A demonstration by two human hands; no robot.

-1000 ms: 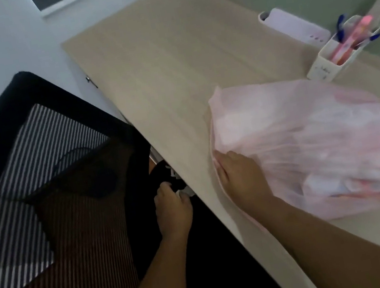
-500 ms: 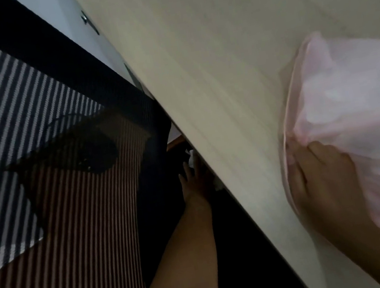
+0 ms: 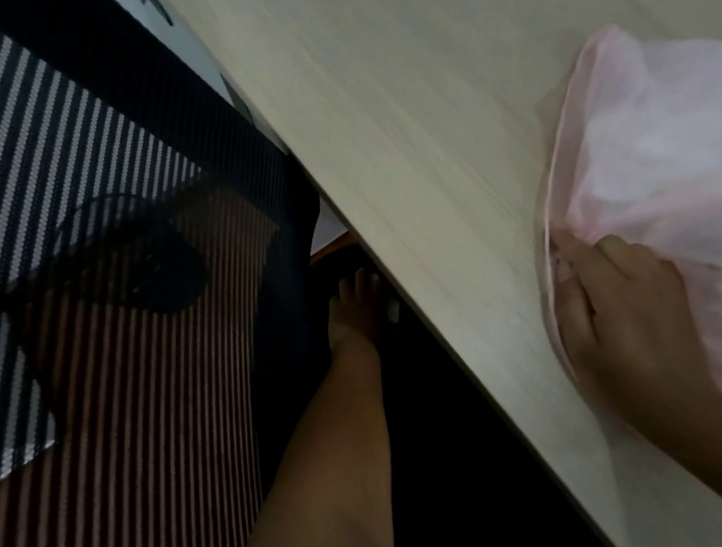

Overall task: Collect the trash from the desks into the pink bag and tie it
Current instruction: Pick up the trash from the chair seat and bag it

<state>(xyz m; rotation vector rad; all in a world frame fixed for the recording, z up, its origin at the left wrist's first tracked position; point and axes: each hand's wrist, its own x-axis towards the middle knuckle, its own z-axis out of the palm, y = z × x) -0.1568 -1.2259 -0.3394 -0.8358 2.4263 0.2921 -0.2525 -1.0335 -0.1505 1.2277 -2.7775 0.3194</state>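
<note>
The left hand [image 3: 355,308] has been pushed a little further under the edge of the desk [image 3: 395,122] since half a second ago, while the pink bag [image 3: 692,166] has been kept on the desktop near its front edge. The bag's gathered rim is pinched by the curled fingers of the right hand [image 3: 623,318]. The left fingers are held out straight. A white scrap [image 3: 392,309] is seen just beside them, and contact cannot be told. A mesh chair [image 3: 72,203] is seen at the left.
</note>
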